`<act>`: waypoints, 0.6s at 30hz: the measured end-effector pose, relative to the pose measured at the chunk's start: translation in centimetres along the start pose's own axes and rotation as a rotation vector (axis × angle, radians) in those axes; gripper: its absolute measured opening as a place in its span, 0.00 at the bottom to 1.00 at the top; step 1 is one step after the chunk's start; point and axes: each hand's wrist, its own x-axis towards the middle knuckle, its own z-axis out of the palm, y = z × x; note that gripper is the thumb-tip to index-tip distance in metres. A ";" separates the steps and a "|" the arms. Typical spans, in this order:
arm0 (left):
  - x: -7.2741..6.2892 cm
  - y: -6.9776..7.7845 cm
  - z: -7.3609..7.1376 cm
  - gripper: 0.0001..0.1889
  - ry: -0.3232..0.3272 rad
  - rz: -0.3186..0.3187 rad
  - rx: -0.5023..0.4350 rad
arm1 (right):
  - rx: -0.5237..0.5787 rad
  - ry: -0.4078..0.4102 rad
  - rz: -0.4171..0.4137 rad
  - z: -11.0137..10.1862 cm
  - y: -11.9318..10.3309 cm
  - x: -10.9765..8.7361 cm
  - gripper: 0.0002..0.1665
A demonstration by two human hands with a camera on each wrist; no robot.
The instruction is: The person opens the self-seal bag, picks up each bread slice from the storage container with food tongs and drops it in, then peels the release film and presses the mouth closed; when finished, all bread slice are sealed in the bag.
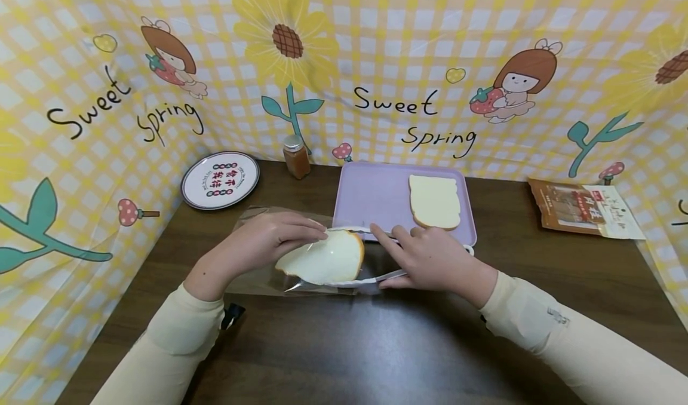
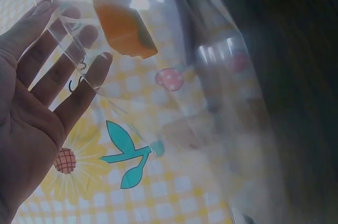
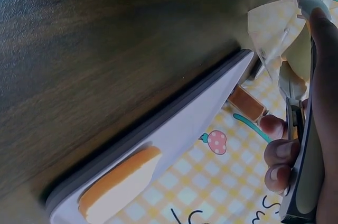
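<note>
My right hand (image 1: 432, 258) grips a pair of tongs (image 1: 393, 275), its fingers on the two arms. The tongs' white ends reach to either side of a slice of bread (image 1: 329, 260) with an orange-brown crust. That slice lies at the mouth of a clear plastic bag (image 1: 249, 279). My left hand (image 1: 269, 238) holds the edge of the bag, fingers over the slice's far side; in the left wrist view the bag's edge runs between thumb and fingers. Another bread slice (image 1: 434, 202) lies on the right side of a lilac tray (image 1: 371, 193) behind the tongs.
A round white plate (image 1: 220, 181) with printed characters lies at the back left. Near it stands a glass spice jar (image 1: 297, 157) with a metal lid. A brown and white food packet (image 1: 583, 208) lies at the right. Patterned cloth (image 1: 376, 52) walls the table (image 1: 430, 345).
</note>
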 end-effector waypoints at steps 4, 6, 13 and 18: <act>0.1 0.1 0.1 0.17 -0.005 -0.031 -0.022 | 0.001 0.022 -0.002 0.2 -0.2 0.1 0.60; 0.1 0.2 0.1 0.17 -0.009 -0.051 -0.035 | 0.003 0.026 -0.001 0.3 -0.3 0.2 0.60; 0.2 0.2 0.2 0.16 0.000 -0.037 -0.038 | 0.006 0.003 0.018 0.3 -0.6 0.5 0.59; 0.3 0.2 0.3 0.16 -0.013 -0.033 -0.044 | 0.022 -0.020 0.038 0.3 -0.7 0.8 0.59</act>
